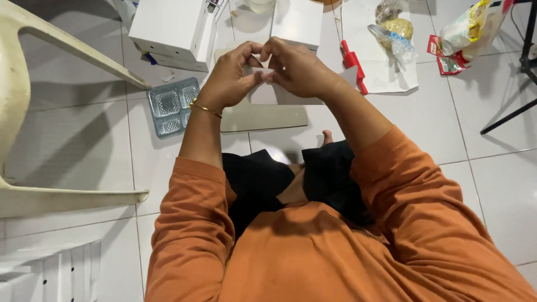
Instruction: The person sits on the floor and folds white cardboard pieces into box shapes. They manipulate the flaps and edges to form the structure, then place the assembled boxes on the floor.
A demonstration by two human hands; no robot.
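Observation:
I sit on a white tiled floor in orange sleeves. My left hand (228, 78), with a gold bangle on the wrist, and my right hand (297, 68) meet in front of me, fingers pinched together on a small white piece of card or paper (267, 72) between them. The hands hide most of it. Under them lies a flat grey-white cardboard sheet (263, 117).
A clear plastic compartment tray (172, 106) lies left of my hands. White boxes (173, 28) stand behind it. A red tool (353, 64), bagged snacks (394, 33) on white paper and packets (464, 39) lie to the right. A cream plastic chair (33, 112) is left, a black stand leg (512, 112) right.

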